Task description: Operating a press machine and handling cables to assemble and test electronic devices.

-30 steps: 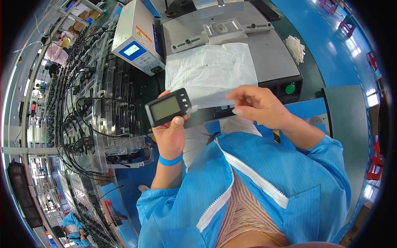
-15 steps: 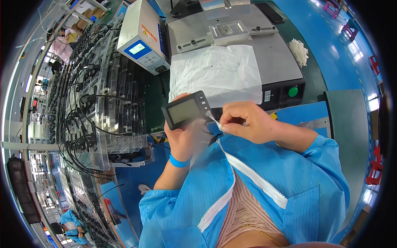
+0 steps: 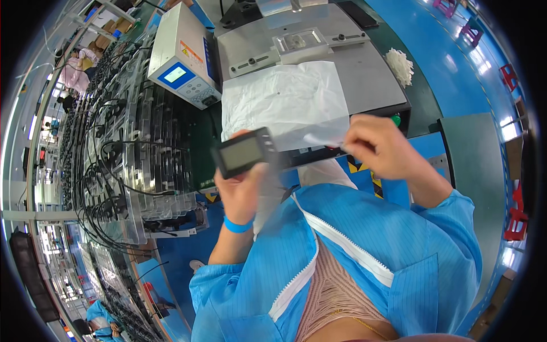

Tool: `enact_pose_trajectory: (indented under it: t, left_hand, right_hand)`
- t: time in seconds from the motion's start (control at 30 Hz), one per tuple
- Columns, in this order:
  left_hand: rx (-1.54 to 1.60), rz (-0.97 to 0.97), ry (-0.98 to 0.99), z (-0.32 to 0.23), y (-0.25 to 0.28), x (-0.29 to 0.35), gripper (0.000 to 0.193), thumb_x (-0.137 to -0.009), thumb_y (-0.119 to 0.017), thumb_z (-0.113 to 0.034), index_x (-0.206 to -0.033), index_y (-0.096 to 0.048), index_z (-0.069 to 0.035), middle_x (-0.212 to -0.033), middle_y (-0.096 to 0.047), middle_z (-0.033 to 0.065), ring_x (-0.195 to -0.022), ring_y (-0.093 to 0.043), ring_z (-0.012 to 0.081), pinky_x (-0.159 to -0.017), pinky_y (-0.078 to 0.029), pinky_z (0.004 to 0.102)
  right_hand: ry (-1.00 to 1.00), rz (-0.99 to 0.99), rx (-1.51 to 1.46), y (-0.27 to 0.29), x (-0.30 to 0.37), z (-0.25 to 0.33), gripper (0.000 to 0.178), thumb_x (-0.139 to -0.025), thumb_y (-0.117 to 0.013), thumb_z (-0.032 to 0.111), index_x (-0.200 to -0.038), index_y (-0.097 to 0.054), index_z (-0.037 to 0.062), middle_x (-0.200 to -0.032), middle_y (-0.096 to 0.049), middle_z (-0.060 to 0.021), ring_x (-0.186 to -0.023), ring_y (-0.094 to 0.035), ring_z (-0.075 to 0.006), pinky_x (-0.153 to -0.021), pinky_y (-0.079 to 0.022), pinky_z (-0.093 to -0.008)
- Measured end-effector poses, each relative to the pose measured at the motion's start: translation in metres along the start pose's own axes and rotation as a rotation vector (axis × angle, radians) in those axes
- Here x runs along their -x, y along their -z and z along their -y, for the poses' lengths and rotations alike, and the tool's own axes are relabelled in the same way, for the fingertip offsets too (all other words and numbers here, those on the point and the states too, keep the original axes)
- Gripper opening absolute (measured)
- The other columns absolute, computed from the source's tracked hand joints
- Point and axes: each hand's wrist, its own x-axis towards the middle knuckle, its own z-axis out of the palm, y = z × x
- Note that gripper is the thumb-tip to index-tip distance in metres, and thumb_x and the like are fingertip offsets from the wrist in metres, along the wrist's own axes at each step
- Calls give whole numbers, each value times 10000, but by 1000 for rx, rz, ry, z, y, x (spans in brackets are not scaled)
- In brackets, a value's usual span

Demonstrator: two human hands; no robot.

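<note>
A small black device (image 3: 242,154) with a grey screen and buttons along its right edge is tilted in my left hand (image 3: 238,196). The fingers wrap it from below and behind, the thumb at its lower right corner. To the right, my right hand (image 3: 379,147) is closed in a pinch on a thin white strip (image 3: 322,141). Motion smears that strip; its free end points left toward the device, apart from it. Below both is the front edge of a bench machine (image 3: 370,85), where a white cloth (image 3: 285,97) is spread.
A white control box (image 3: 176,51) with a lit display stands left of the machine. Stacked clear trays with black cables (image 3: 154,148) fill the left side. A pile of white strips (image 3: 400,67) lies right of the machine, and a dark flat object (image 3: 357,14) behind it.
My right hand has moved right and slightly up, and the white strip has come away from the device's edge. The device has shifted slightly left in my left hand.
</note>
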Motion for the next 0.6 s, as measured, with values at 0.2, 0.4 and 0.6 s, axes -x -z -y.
enact_pose_trajectory:
  t: [0.2, 0.4, 0.6]
  left_hand:
    - [252, -60, 132, -5, 5, 0, 632, -699, -617, 35, -1298, -417, 18, -1074, -571, 156, -771, -573, 174, -665, -489, 239]
    - [328, 1, 122, -4, 8, 4, 667, -737, -686, -44, -1323, -374, 28, -994, -585, 163, -694, -571, 168, -589, -485, 230]
    - [289, 5, 136, 0, 8, 9, 710, -729, -747, -110, -1316, -375, 33, -1002, -583, 167, -702, -576, 170, -589, -486, 230]
  right_hand:
    - [-311, -506, 154, 63, 12, -44, 91, -838, -601, 88, -774, -594, 24, -675, -499, 5, -558, -417, -70, -500, -341, -199]
    - [-602, -788, -24, 130, 12, -108, 197, -882, -578, 198, -781, -607, 31, -603, -505, 17, -498, -410, -62, -452, -343, -196]
    - [-808, -658, 185, 156, 11, -168, 349, -814, -645, 335, -726, -603, 0, -625, -545, -26, -528, -480, -140, -510, -414, -268]
